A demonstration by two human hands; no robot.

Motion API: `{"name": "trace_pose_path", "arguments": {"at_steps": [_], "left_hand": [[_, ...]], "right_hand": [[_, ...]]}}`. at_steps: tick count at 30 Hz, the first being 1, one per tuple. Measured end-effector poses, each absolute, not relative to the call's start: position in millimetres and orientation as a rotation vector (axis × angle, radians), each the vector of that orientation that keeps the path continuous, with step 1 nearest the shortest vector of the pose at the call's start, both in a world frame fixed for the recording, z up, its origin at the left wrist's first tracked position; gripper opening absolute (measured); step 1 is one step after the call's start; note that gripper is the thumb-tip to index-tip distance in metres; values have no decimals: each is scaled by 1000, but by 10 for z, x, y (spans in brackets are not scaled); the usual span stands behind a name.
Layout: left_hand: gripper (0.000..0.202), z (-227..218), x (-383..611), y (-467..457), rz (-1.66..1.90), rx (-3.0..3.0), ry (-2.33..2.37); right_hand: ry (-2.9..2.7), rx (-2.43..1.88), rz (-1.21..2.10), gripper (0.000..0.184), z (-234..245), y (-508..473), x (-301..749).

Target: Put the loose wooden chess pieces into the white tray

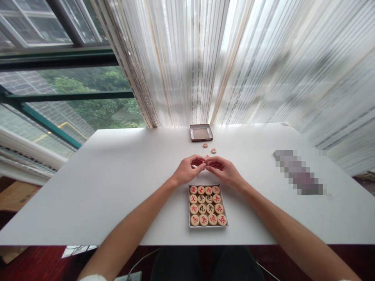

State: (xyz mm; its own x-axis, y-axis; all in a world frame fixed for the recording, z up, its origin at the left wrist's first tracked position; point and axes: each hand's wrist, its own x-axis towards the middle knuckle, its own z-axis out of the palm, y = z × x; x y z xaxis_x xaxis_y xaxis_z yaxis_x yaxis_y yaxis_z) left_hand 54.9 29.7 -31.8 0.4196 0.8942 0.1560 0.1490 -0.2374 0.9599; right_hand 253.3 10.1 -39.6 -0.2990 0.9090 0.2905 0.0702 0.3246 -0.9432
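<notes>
My left hand (190, 168) and my right hand (223, 171) meet at the fingertips over the table, both closed in a pinch. Between them is a small round Chinese chess piece, almost wholly hidden by the fingers. Just beyond the fingertips a pale chess piece (207, 156) with a red character shows in part. Two more red-marked pieces, one nearer the lid (205, 145) and one to its right (213, 150), lie farther back. Below my hands a shallow square box (190, 210) holds rows of wooden pieces, face up, with red or black characters.
An upturned brown box lid (202, 138) lies at the back of the white table (123, 187). A blurred-out flat object (299, 171) rests on the right. Striped curtains (187, 62) hang behind, with a window at left. A cardboard box (17, 199) stands beyond the left edge.
</notes>
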Motion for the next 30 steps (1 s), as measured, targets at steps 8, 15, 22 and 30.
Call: {"name": "trace_pose_path", "arguments": {"at_steps": [8,15,22,30], "left_hand": [[38,-393,544,270,989,1625,889],[37,-430,522,253,1016,1628,856],[34,-414,492,252,1012,1666,879],[31,-382,514,220,1021,1739,907]], "right_hand": [[-1627,-931,1150,34,-443,104,2524],[-1627,-948,1122,33,-421,93,2502],[-1605,-954,1109,31,-431,98,2474],[-1557,-966,1140,33,-432,93,2477]]}}
